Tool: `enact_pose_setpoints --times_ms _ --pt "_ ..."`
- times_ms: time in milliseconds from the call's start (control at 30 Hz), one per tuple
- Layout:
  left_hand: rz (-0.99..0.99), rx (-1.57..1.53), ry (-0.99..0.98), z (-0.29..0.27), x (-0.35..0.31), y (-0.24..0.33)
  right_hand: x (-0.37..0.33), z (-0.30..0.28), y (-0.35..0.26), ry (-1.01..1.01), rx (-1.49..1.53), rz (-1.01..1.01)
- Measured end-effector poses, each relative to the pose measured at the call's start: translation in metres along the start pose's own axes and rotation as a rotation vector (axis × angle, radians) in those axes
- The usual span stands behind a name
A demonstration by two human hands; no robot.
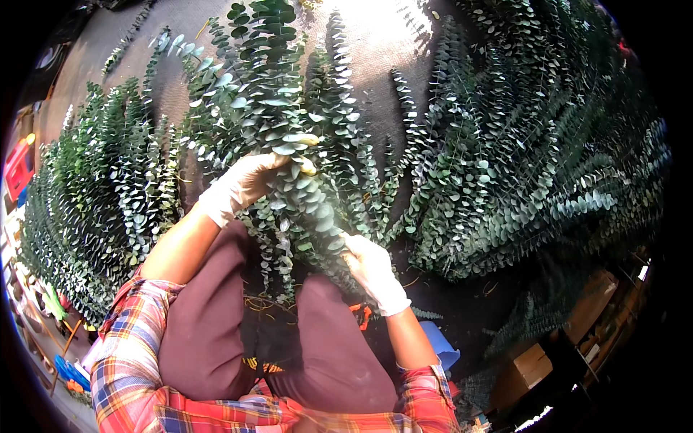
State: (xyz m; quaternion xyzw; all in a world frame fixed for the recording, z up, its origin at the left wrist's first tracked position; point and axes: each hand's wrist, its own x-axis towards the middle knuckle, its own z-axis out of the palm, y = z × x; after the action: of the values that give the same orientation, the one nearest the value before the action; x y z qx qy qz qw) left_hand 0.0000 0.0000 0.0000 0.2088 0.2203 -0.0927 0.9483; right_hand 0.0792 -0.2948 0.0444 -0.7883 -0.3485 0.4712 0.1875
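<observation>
Both hands gloved and at work on one bunch of leafy stems (271,94). Left hand (249,182): closed around the bunch at mid-length, fingertips showing on its far side. Right hand (369,268): closed on the lower, narrower part, lower right of the left grip; leaves between the two grips are blurred, and the exact finger contact is hidden.

Position of bunch: runs through the left grip; the fuller leafy part extends beyond it, away from the body, and the lower part slants down to the right grip, over the gap between the knees.

Step, as judged: gathering and aligning stems in hand. Next move probably calls for a firm left hold while the right hand orders the lower ends.

Surroundings: one foliage pile (86,195) left of the left grip; a larger pile (476,180) right of both grips.
</observation>
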Motion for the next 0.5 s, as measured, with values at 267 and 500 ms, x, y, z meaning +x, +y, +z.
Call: enact_pose_setpoints --times_ms 267,500 --pt "0.097 0.135 0.153 0.018 0.002 -0.005 0.074 -0.071 0.072 0.683 0.445 0.139" --pt "0.039 0.239 0.206 0.023 0.008 -0.003 0.153 -0.107 0.085 0.676 -0.196 0.455"
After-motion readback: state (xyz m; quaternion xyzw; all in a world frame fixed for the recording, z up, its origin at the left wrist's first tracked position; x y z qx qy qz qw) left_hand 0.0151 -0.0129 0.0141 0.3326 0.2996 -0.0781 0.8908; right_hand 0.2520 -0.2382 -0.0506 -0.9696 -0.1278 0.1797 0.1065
